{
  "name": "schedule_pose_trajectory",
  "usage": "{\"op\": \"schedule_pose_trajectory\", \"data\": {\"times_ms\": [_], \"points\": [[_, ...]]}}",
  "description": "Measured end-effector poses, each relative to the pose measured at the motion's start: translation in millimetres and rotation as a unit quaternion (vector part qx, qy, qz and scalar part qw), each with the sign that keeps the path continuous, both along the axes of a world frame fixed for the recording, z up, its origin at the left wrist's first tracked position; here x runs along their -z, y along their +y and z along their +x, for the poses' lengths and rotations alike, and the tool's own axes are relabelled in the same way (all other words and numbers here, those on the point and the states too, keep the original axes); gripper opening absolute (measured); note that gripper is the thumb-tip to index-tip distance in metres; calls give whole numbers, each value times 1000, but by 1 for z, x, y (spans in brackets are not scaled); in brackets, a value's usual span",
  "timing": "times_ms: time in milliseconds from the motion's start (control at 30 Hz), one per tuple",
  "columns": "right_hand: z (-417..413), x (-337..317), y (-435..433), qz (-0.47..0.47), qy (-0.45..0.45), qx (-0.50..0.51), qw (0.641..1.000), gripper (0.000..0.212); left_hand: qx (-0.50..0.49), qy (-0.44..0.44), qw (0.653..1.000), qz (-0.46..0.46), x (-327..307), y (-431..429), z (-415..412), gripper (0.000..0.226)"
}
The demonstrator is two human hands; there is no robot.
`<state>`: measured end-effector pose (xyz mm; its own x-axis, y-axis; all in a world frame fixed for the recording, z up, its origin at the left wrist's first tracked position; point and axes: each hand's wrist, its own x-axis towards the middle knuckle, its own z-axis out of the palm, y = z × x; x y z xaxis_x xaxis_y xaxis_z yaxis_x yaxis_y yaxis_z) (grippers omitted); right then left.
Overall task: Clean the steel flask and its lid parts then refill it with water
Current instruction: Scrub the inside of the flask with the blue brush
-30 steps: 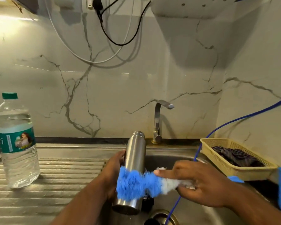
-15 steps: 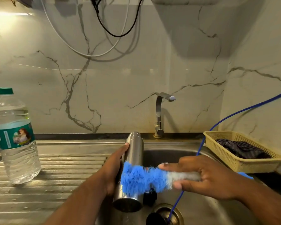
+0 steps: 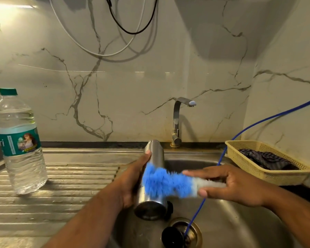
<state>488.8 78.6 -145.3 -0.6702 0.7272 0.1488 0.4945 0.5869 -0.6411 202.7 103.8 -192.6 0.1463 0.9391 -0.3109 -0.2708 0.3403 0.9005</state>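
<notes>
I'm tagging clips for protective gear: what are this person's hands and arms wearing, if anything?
Nothing shows. The left hand and right hand are bare: no gloves, no rings on the fingers in view. The left forearm and right forearm are uncovered to the frame edge, with no sleeve, watch or bangle visible.

Warm light glares off the wall point(image 3: 11, 8) at upper left while the rest stays dim and greenish, the cables point(image 3: 131, 33) and tap point(image 3: 175, 120) throw soft shadows, the brush point(image 3: 161, 181) is motion-blurred, and the edges bow outward.
</notes>
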Motion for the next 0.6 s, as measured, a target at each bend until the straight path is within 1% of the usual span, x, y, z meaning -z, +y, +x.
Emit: {"op": "schedule_pose_trajectory", "data": {"times_ms": [33,67,133,167,233,267,333,367,400,467,533,600], "points": [[-1,2,3,19,20,33,999,48,16,8,1000,10,-2,-1,2,111],[-2,5,6,43,32,74,996,49,21,13,1000,15,-4,-2,4,109],[-2,12,13,86,42,134,986,51,32,-14,999,6,-5,-5,8,85],[-3,13,14,91,47,145,984,51,32,-21,999,-3,-6,-6,8,74],[-2,10,10,52,54,120,990,50,25,-15,999,-19,-6,-5,8,65],[-3,6,4,10,49,90,995,49,16,-10,1000,-25,-4,-2,6,65],[-2,-1,-3,-56,2,27,998,47,7,-1,1000,-28,-4,0,4,67],[-2,-2,-5,-62,-17,9,998,46,2,7,1000,-27,-2,2,3,67],[-3,-2,-5,-55,-17,9,998,45,0,16,1000,-24,-1,2,2,67],[-7,0,-4,-13,34,73,997,44,16,32,999,-12,-4,-2,2,73],[-10,6,1,44,90,154,983,42,36,24,999,-22,-5,-4,3,78],[-10,9,4,57,111,177,976,42,34,21,999,-19,-7,-5,5,79]]}}
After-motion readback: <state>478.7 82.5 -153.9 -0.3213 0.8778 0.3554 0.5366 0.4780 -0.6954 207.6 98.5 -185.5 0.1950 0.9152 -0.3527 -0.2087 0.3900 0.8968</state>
